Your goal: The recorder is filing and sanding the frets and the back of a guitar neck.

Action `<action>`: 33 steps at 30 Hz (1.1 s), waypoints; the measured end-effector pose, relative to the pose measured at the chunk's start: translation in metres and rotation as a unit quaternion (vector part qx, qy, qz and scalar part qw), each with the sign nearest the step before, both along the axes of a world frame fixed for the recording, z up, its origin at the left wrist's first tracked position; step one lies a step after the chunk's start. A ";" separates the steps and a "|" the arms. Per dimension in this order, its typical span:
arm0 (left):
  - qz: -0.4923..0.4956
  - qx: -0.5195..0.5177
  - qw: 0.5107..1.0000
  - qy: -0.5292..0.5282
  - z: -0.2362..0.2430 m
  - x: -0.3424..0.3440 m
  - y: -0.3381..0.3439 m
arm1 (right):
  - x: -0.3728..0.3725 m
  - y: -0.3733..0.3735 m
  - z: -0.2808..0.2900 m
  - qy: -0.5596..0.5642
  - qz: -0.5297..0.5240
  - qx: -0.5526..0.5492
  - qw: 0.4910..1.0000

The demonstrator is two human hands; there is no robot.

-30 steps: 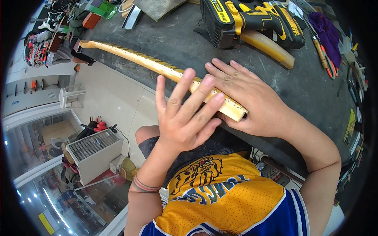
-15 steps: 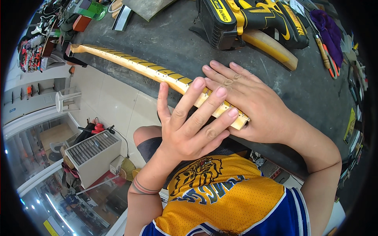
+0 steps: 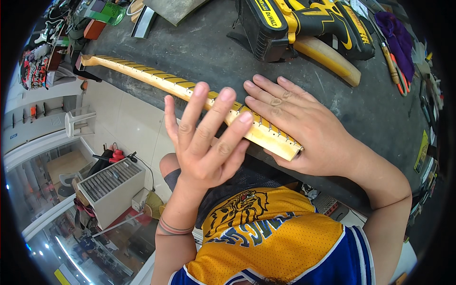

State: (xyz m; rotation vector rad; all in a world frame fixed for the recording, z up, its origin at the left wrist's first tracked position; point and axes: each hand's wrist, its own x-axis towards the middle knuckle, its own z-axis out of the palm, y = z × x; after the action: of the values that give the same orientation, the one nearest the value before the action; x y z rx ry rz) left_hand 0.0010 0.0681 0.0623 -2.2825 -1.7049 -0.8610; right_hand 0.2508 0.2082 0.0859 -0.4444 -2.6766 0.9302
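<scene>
A pale wooden guitar neck [image 3: 166, 85] with dark fret lines lies slantwise along the near edge of the dark workbench, its headstock at the far left and its heel at the right. My left hand [image 3: 204, 137] is open, fingers spread, over the neck's near side edge; whether its fingertips touch the wood I cannot tell. Flat across the fretboard near the heel lies my right hand [image 3: 304, 123], fingers stretched out toward the far side. It covers part of the frets there.
A yellow and black cordless power tool [image 3: 304, 28] stands at the back of the workbench [image 3: 199, 52], beside a curved wooden block [image 3: 332, 61]. Right of these lie a wooden-handled tool [image 3: 390, 66] and a purple cloth [image 3: 395, 35]. A slatted white cabinet [image 3: 114, 185] stands on the floor at left.
My left hand has slid left along the neck, away from the heel, uncovering more frets and the heel's side. My right hand has hardly moved.
</scene>
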 end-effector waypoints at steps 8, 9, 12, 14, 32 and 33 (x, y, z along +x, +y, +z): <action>0.055 0.018 0.997 -0.041 -0.003 -0.010 0.003 | -0.001 0.001 0.004 -0.004 0.000 0.002 1.000; 0.064 0.026 0.997 -0.047 -0.005 -0.014 0.004 | -0.001 0.001 0.003 -0.008 0.000 0.003 1.000; 0.091 0.039 0.994 -0.052 -0.010 -0.025 0.009 | -0.002 0.000 0.002 -0.005 -0.004 0.026 1.000; 0.111 0.044 0.992 -0.042 -0.014 -0.032 0.010 | -0.001 0.000 0.001 -0.007 -0.006 0.026 1.000; 0.002 -0.008 1.000 -0.025 0.004 0.026 -0.007 | -0.001 0.000 0.001 0.003 -0.007 0.003 1.000; 0.003 -0.008 1.000 -0.025 0.004 0.020 -0.006 | -0.001 0.000 0.002 0.001 -0.006 -0.001 1.000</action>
State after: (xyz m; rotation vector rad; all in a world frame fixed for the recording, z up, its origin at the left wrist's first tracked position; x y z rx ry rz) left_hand 0.0211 0.0617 0.0666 -2.2847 -1.7440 -0.9147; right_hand 0.2494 0.2081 0.0875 -0.4584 -2.6680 0.9299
